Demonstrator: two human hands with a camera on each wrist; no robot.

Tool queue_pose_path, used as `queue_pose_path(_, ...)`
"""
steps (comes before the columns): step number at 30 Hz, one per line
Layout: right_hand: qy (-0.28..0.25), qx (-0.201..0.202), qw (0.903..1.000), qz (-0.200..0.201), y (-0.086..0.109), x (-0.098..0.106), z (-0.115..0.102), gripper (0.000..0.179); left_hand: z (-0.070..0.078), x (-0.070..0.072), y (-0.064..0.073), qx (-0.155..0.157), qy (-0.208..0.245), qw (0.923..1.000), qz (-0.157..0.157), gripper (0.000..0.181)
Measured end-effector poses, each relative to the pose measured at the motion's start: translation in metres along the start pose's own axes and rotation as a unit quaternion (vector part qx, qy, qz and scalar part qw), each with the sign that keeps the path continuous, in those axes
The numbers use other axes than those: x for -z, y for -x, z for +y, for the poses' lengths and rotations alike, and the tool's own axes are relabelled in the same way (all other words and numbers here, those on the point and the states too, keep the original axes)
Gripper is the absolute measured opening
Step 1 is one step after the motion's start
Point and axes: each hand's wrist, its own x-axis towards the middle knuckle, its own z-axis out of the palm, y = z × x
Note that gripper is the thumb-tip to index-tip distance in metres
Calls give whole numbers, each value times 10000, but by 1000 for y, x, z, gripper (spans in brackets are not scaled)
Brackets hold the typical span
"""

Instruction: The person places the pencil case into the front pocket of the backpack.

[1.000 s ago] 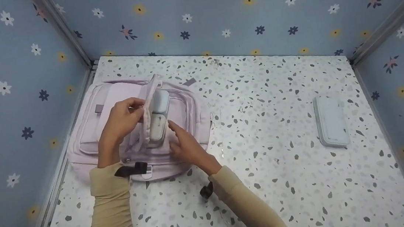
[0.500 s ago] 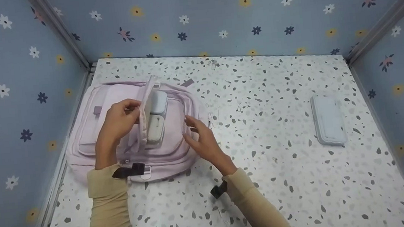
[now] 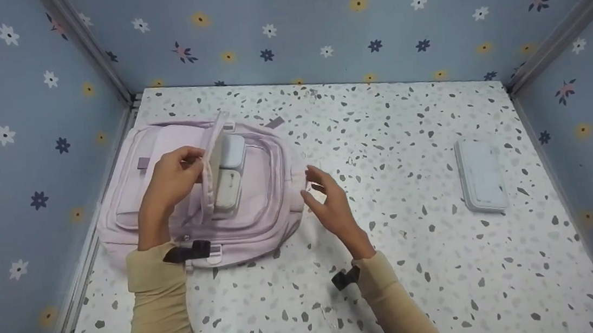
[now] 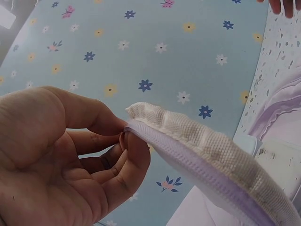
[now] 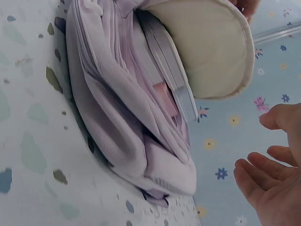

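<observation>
A pale pink backpack (image 3: 255, 192) lies on the left half of the table, its front pocket open. My left hand (image 3: 167, 179) pinches the edge of the pocket's flap (image 3: 210, 183) between thumb and fingers and holds it upright. In the left wrist view a lilac zipper tape (image 4: 193, 162) runs along that edge. Behind the flap, inside the pocket, sit a light blue case (image 3: 233, 152) and a cream case (image 3: 228, 190), side by side. My right hand (image 3: 330, 201) hovers at the backpack's right end, fingers loosely bent, holding nothing. The right wrist view shows the flap's cream lining (image 5: 207, 47).
A flat, light blue-grey case (image 3: 482, 176) lies on the right side of the speckled table (image 3: 395, 178). Flowered blue panels (image 3: 315, 23) with metal posts (image 3: 91, 45) enclose the table at the back and sides.
My right hand has drawn away from the cream case, out of the pocket and rightward past the backpack's end. My left hand keeps hold of the flap.
</observation>
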Motion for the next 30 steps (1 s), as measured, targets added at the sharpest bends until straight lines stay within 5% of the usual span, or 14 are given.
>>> queue_pose_path(30, 601, -794, 9859, 1347, 25, 104, 44, 54, -3, 3, 1, -142, -203, 9997, 29, 35)
